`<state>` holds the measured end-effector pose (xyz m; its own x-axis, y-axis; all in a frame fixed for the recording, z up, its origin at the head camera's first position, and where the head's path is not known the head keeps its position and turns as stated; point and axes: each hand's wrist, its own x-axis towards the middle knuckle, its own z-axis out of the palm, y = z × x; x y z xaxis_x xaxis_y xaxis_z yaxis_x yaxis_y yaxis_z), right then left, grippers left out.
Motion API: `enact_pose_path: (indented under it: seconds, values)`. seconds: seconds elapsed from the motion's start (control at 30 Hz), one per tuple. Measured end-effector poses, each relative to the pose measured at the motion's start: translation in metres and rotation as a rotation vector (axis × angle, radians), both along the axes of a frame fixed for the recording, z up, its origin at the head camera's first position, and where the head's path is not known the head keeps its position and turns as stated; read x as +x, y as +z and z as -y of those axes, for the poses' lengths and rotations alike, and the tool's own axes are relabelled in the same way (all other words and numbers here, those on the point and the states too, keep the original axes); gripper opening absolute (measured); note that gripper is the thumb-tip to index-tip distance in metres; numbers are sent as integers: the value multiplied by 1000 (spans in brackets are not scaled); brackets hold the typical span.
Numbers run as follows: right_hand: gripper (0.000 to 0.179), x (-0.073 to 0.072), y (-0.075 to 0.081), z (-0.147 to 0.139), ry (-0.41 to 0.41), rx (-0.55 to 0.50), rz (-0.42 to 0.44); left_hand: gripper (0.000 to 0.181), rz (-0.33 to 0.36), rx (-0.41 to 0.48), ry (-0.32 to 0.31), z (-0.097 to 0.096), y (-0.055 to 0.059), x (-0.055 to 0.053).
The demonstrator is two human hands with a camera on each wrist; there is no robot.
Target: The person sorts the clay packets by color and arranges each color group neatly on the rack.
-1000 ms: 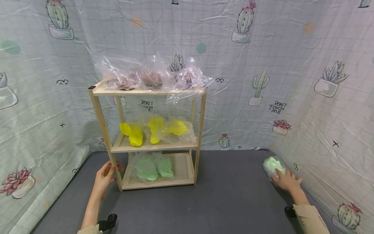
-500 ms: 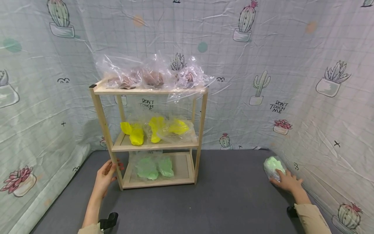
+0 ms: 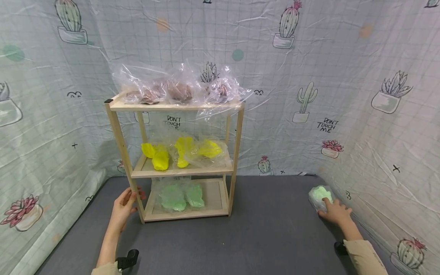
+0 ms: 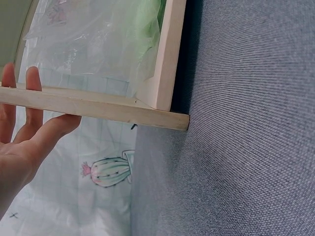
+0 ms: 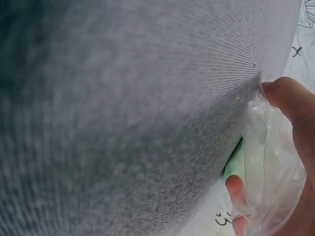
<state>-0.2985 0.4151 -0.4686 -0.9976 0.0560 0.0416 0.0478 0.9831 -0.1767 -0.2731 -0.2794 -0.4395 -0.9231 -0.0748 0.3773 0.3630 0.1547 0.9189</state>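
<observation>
On the right of the table lies a clear plastic bag (image 3: pixel 321 195) with something pale green inside; its kind cannot be made out. My right hand (image 3: pixel 337 212) grips the bag, which bunches between thumb and fingers (image 5: pixel 236 191) in the right wrist view. My left hand (image 3: pixel 123 206) holds the left front post (image 4: pixel 98 105) of a small wooden shelf rack (image 3: pixel 182 173), thumb on one side and fingertips showing past the other. Two bags with green contents (image 3: pixel 177 196) lie on the rack's bottom board, left of its bare right part.
Several bags with yellow contents (image 3: pixel 185 151) lie on the middle shelf. Bags with brownish contents (image 3: pixel 178 91) fill the top, their plastic overhanging the right edge. A grey table (image 3: pixel 261 236) meets cactus-print curtains (image 3: pixel 275 114) at the back and sides.
My right hand has shifted slightly left with the bag, and its fingers have drawn closer together. The left hand and the rack have stayed in place.
</observation>
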Motion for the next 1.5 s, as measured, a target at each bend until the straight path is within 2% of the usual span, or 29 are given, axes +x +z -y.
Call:
enact_pose_path:
  seconds: [0.27, 0.7, 1.17, 1.5]
  values:
    - [57, 2, -2, 0, 34, 11, -29, 33, 17, -37, 25, -1, 1, -1]
    - [50, 1, -3, 6, 77, 37, -75, 29, 5, -6, 2, -2, 2, 1]
    - [43, 8, -3, 19, 186, 167, -221, 29, 4, -12, -2, -2, 3, 2]
    - [44, 16, 0, 39, 235, 192, -344, 27, 8, -31, 8, -2, 2, 2]
